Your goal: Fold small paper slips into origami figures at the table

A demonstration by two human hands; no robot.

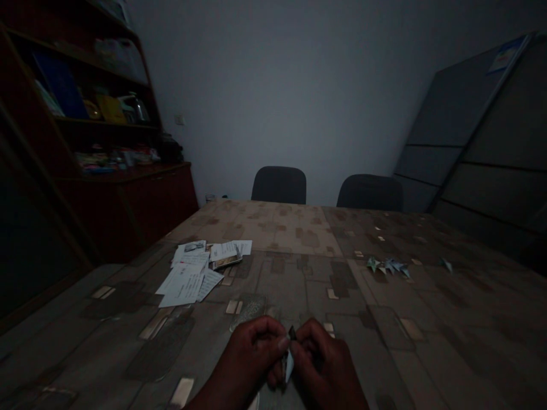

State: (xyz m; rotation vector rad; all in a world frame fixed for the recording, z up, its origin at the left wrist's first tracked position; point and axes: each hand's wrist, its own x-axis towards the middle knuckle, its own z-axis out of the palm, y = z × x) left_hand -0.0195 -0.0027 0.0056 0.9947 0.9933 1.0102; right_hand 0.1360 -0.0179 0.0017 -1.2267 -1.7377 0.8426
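Note:
My left hand and my right hand meet low over the near edge of the table. Both pinch a small folded piece of paper between fingertips and thumbs, its dark tip poking up between them. The room is dim, so the paper's shape is hard to make out. Several small folded paper figures lie in a cluster on the table to the right, with one more apart from them further right.
Loose white sheets and cards lie spread on the table's left side. Two dark chairs stand at the far edge. A wooden shelf cabinet with clutter lines the left wall; grey panels lean at right.

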